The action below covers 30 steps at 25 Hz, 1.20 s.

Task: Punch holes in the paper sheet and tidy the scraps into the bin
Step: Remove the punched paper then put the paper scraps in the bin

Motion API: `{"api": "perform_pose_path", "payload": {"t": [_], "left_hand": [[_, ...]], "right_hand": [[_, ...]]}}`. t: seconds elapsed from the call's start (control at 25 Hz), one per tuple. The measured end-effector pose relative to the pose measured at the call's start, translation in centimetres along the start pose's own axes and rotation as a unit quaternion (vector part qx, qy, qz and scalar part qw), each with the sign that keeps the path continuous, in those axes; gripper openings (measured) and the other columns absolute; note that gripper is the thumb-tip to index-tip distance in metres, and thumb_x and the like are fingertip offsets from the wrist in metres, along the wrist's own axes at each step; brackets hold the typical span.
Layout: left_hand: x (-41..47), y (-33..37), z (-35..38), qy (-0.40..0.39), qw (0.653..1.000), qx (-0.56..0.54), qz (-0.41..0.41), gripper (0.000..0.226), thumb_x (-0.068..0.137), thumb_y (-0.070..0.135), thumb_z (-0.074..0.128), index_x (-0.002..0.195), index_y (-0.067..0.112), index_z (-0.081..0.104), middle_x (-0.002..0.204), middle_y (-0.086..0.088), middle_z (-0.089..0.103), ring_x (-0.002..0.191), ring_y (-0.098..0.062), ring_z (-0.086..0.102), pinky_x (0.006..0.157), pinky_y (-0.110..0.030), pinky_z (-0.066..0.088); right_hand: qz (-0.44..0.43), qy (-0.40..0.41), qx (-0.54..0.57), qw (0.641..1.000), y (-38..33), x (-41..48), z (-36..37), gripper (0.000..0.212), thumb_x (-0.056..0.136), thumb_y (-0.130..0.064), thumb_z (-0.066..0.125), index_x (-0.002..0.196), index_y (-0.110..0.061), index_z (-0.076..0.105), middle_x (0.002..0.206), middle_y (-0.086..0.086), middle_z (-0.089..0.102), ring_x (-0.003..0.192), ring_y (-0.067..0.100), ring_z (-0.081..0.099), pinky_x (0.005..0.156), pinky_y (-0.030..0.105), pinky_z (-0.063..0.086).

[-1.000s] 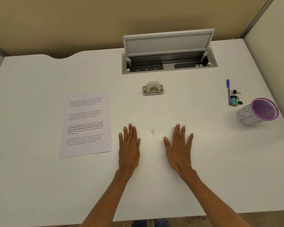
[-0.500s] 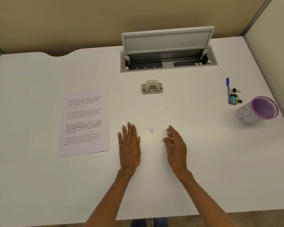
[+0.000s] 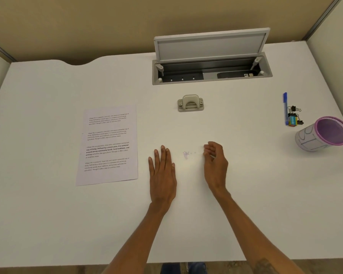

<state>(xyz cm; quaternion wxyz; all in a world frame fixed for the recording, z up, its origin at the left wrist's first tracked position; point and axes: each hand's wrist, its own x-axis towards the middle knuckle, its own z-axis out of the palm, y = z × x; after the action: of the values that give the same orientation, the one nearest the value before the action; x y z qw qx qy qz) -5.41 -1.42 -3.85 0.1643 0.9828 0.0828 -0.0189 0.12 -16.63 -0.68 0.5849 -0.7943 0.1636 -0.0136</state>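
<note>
A printed paper sheet lies flat on the white desk, left of my hands. A grey hole punch stands beyond them near the desk's middle. A small heap of pale purple paper scraps lies between my hands. My left hand rests flat, palm down, fingers together, just left of the scraps. My right hand is turned on its edge right of the scraps, fingers curled inward; nothing shows in it. The purple mesh bin lies tipped at the far right.
An open cable tray with a raised lid sits at the back of the desk. A blue pen, binder clips and a small colourful eraser-like block lie beside the bin. Partition walls close in the left, back and right.
My right hand lifted from flat on the desk, turned on its edge and curled its fingers toward the scraps. My left hand stayed flat in place.
</note>
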Motion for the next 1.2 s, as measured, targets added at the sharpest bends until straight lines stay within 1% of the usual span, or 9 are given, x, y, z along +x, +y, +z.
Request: {"api": "perform_pose_path", "payload": {"t": [0.16, 0.28, 0.48, 0.56, 0.64, 0.76, 0.92, 1.04, 1.2], "left_hand": [[0.0, -0.1, 0.3, 0.005, 1.0, 0.003, 0.002, 0.055, 0.107, 0.03, 0.007, 0.159, 0.011, 0.005, 0.168, -0.005, 0.004, 0.155, -0.025, -0.001, 0.127, -0.048, 0.007], [0.0, -0.1, 0.3, 0.005, 1.0, 0.003, 0.001, 0.055, 0.107, 0.029, 0.009, 0.159, 0.011, 0.004, 0.168, -0.005, 0.004, 0.155, -0.025, -0.001, 0.127, -0.048, 0.008], [0.0, -0.1, 0.4, 0.007, 1.0, 0.003, 0.002, 0.055, 0.107, 0.029, 0.009, 0.159, 0.01, 0.008, 0.168, -0.006, 0.006, 0.155, -0.026, 0.001, 0.127, -0.048, 0.008], [0.0, -0.2, 0.4, 0.007, 1.0, 0.006, 0.002, 0.055, 0.107, 0.028, 0.01, 0.159, 0.01, 0.008, 0.168, -0.006, 0.006, 0.155, -0.026, 0.001, 0.127, -0.048, 0.008], [-0.1, -0.2, 0.4, 0.005, 1.0, 0.005, 0.003, 0.054, 0.107, 0.028, 0.012, 0.159, 0.01, 0.009, 0.168, -0.006, 0.006, 0.155, -0.025, 0.001, 0.127, -0.047, 0.007], [0.0, -0.2, 0.4, 0.005, 1.0, 0.001, 0.001, 0.054, 0.108, 0.027, 0.015, 0.158, 0.01, 0.009, 0.168, -0.006, 0.006, 0.155, -0.025, 0.001, 0.127, -0.047, 0.008], [-0.1, -0.2, 0.3, 0.0, 1.0, 0.002, -0.003, 0.054, 0.108, 0.027, 0.015, 0.159, 0.01, 0.01, 0.168, -0.005, 0.005, 0.155, -0.025, 0.0, 0.127, -0.047, 0.008], [0.0, -0.2, 0.4, 0.001, 1.0, 0.005, -0.005, 0.054, 0.108, 0.026, 0.019, 0.159, 0.01, 0.009, 0.168, -0.005, 0.005, 0.155, -0.025, 0.0, 0.127, -0.047, 0.009], [0.0, -0.1, 0.5, 0.008, 1.0, -0.002, -0.006, 0.054, 0.108, 0.027, 0.017, 0.159, 0.011, 0.006, 0.168, -0.005, 0.004, 0.155, -0.024, -0.001, 0.127, -0.046, 0.007]], "right_hand": [[-0.059, -0.093, -0.103, 0.989, -0.7, 0.7, 1.0, 0.033, 0.1, 0.003, 0.041, 0.128, -0.004, 0.056, 0.117, 0.008, 0.067, 0.11, 0.021, 0.061, 0.102, 0.035, 0.047], [-0.086, -0.152, -0.11, 0.979, -0.8, 0.3, 2.0, 0.034, 0.096, 0.007, 0.046, 0.129, 0.002, 0.056, 0.118, 0.015, 0.065, 0.111, 0.028, 0.06, 0.104, 0.038, 0.045], [-0.085, -0.146, -0.094, 0.981, -1.4, 1.1, 1.2, 0.048, 0.087, 0.021, 0.04, 0.127, 0.002, 0.057, 0.117, 0.015, 0.066, 0.109, 0.027, 0.062, 0.102, 0.031, 0.048], [-0.155, -0.174, -0.168, 0.958, -1.3, 2.1, 1.3, 0.042, 0.091, 0.014, 0.046, 0.13, 0.002, 0.057, 0.127, 0.017, 0.062, 0.12, 0.03, 0.057, 0.109, 0.035, 0.041], [-0.217, -0.249, -0.242, 0.912, -1.1, 2.3, 1.6, 0.041, 0.096, 0.006, 0.047, 0.136, 0.0, 0.053, 0.14, 0.017, 0.053, 0.132, 0.03, 0.047, 0.115, 0.031, 0.03], [-0.177, -0.317, -0.261, 0.895, -0.8, 1.3, 1.8, 0.039, 0.104, -0.007, 0.036, 0.142, -0.009, 0.045, 0.144, 0.007, 0.047, 0.132, 0.019, 0.044, 0.112, 0.023, 0.029], [-0.171, -0.306, -0.254, 0.901, 0.2, 0.2, 0.8, 0.037, 0.104, -0.009, 0.039, 0.141, -0.01, 0.047, 0.142, 0.006, 0.051, 0.13, 0.018, 0.048, 0.11, 0.019, 0.03], [-0.211, -0.206, -0.214, 0.931, 1.2, -0.2, 0.0, 0.035, 0.1, -0.008, 0.052, 0.135, -0.01, 0.055, 0.136, 0.002, 0.056, 0.125, 0.018, 0.052, 0.109, 0.023, 0.036], [-0.176, -0.156, -0.171, 0.957, 1.6, -0.9, 0.3, 0.028, 0.091, -0.007, 0.063, 0.117, -0.016, 0.059, 0.113, -0.012, 0.052, 0.098, 0.011, 0.056, 0.085, 0.031, 0.052]]}}
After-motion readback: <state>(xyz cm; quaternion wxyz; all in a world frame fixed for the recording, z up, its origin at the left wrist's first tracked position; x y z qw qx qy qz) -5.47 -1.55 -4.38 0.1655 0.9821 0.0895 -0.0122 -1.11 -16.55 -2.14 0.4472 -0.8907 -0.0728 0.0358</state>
